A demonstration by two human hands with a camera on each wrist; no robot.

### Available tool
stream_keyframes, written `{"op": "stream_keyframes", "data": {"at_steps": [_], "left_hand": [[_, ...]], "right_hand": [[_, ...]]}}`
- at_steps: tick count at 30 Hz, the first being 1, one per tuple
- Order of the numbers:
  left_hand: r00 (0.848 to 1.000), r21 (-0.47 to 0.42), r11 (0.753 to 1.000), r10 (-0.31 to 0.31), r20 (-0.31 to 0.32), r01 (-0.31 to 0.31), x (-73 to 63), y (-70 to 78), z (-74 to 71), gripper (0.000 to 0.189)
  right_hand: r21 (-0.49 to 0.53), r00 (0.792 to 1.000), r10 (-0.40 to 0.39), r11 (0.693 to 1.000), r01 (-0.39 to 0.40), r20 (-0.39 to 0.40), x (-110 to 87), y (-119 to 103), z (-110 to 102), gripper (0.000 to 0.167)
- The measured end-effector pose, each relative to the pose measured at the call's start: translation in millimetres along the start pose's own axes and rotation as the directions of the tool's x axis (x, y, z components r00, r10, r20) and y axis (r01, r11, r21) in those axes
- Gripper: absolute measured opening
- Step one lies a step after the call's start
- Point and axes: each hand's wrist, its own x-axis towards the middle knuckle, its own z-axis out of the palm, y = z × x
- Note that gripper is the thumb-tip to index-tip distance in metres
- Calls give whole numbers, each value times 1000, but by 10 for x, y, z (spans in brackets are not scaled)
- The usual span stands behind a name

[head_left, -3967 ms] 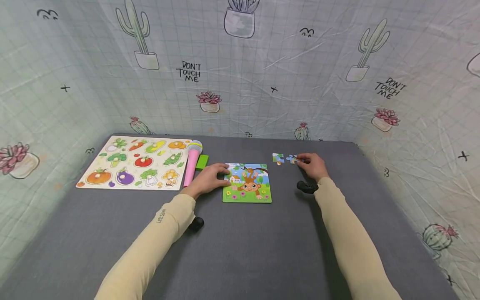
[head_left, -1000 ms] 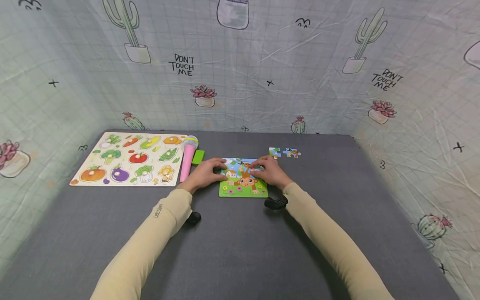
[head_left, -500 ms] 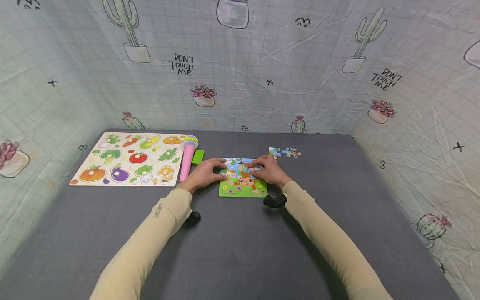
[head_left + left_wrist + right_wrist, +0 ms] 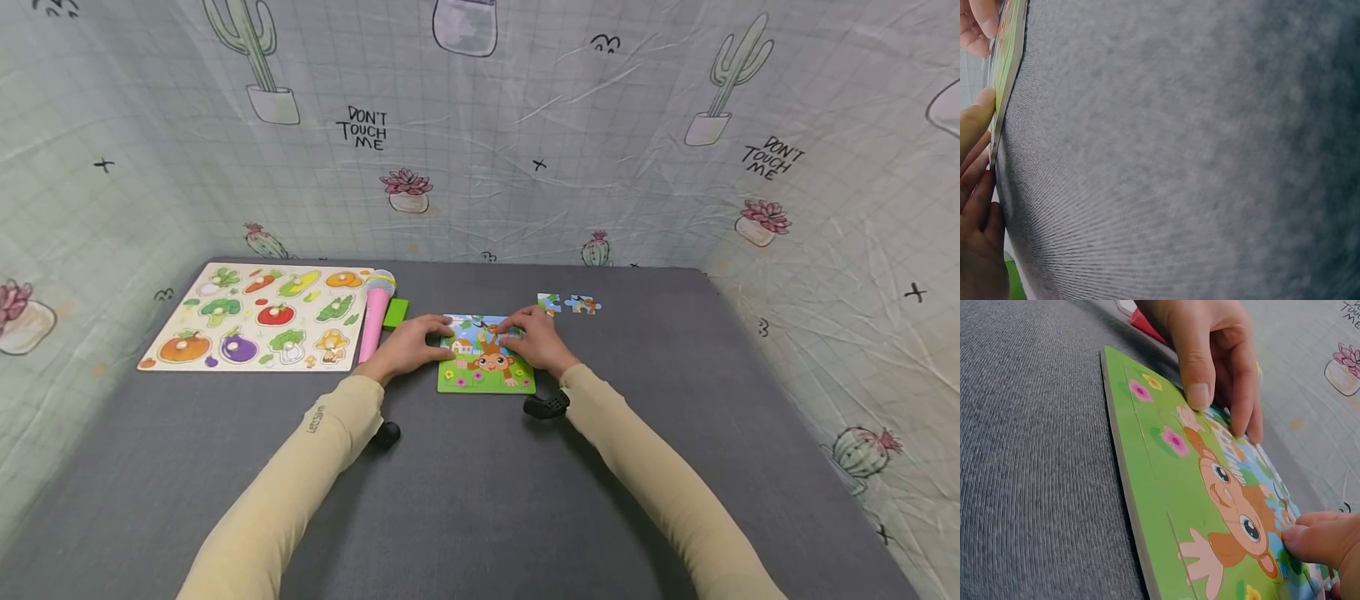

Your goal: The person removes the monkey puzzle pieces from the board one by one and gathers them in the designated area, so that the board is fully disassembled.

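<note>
A square jigsaw puzzle [image 4: 487, 379] with a cartoon monkey lies flat on the grey table. My left hand [image 4: 414, 344] grips its left edge; in the right wrist view the left thumb [image 4: 1199, 394] lies on the picture and the fingers reach over the rim. At the upper right part of the picture, my right hand [image 4: 542, 340] has thumb and forefinger bent down onto the surface around a puzzle piece, mostly hidden by the fingers. The right thumb [image 4: 1296, 540] touches the picture near the monkey's head. Loose puzzle pieces [image 4: 583, 305] lie behind the right hand.
A vegetable peg board [image 4: 262, 321] lies at the back left. A pink toy microphone [image 4: 374, 321] rests along its right edge, beside a green block [image 4: 396, 313]. Cloth with cactus prints [image 4: 480, 167] hangs behind the table.
Since four seconds ago, my right hand has moved left from the loose pieces onto the puzzle's upper right. Over the last second both hands have stayed almost still. The view has shifted slightly.
</note>
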Motion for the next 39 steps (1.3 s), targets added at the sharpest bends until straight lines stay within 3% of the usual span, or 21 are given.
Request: {"op": "stream_keyframes", "data": {"at_steps": [16, 26, 33, 39], "left_hand": [[1000, -6, 1000, 6, 19, -6, 1, -6, -20, 42], [1000, -1, 1000, 14, 23, -14, -6, -8, -23, 42], [1000, 4, 1000, 21, 15, -21, -4, -18, -13, 41], [999, 11, 999, 31, 17, -31, 0, -27, -8, 41]], "right_hand": [[29, 996, -19, 999, 22, -86, 39, -5, -28, 20], [207, 990, 89, 976, -66, -108, -17, 111, -150, 26], [265, 971, 174, 956, -127, -165, -12, 265, -480, 32], [356, 927, 270, 919, -168, -260, -17, 534, -835, 37]]}}
